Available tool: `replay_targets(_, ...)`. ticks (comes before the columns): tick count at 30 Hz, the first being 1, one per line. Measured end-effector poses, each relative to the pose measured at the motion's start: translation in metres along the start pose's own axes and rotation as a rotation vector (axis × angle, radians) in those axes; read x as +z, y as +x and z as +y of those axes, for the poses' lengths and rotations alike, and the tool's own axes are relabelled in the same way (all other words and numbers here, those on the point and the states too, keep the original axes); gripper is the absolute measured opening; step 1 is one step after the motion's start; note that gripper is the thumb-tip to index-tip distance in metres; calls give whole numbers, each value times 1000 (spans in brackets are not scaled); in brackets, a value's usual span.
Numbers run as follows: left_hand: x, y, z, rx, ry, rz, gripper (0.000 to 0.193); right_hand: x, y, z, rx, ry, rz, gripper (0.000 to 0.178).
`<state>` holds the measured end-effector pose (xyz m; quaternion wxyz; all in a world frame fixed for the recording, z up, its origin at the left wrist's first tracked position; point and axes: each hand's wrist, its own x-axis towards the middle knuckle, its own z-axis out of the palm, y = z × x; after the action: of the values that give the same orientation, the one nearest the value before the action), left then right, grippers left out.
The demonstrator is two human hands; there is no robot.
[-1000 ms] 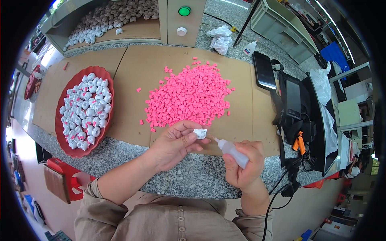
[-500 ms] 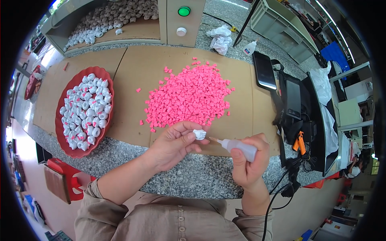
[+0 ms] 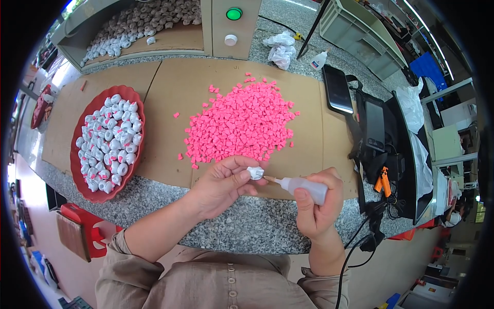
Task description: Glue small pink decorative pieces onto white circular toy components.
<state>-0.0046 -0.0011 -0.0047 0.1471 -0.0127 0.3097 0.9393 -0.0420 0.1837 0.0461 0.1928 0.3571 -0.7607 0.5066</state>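
Between the thumb and fingers of my left hand (image 3: 222, 186) is a small white moulded piece (image 3: 255, 173). My right hand (image 3: 322, 202) grips a translucent squeeze bottle (image 3: 306, 190), tilted so its thin nozzle points left. The nozzle tip is at the right side of the white piece; whether it touches cannot be made out. Just beyond my hands lies a heap of small pink pieces (image 3: 242, 121) on brown cardboard (image 3: 170, 105). To the left, a red scalloped tray (image 3: 75, 172) holds many white pieces, some with pink parts on them.
A box with a green button (image 3: 234, 14) stands at the back, with more white pieces inside. At the right lie a black phone (image 3: 338, 90), a black bag and cables. Behind them are a small white bottle (image 3: 318, 60), crumpled plastic (image 3: 281, 50) and a grey crate (image 3: 360, 38).
My right hand has brought the bottle slightly left, and its nozzle tip now meets the edge of the white piece in view. My left hand stays nearly still.
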Motion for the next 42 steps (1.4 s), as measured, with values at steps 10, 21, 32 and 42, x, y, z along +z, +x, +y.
replay_targets(10, 2, 0, 2, -4, 16, -12, 18, 1, 1, 0, -5, 4, -7, 22)
replay_targets(21, 1, 0, 2, -1, -5, 4, 18, -1, 0, 1, 302, 274, 91, 22)
replay_targets(32, 1, -2, 4, -5, -28, 10, 19, -22, 26, 56, 831, 447, 183, 22)
replay_targets(42, 2, -1, 4, -24, -30, -9, 18, 19, 15, 79, 577, -135, 41, 14)
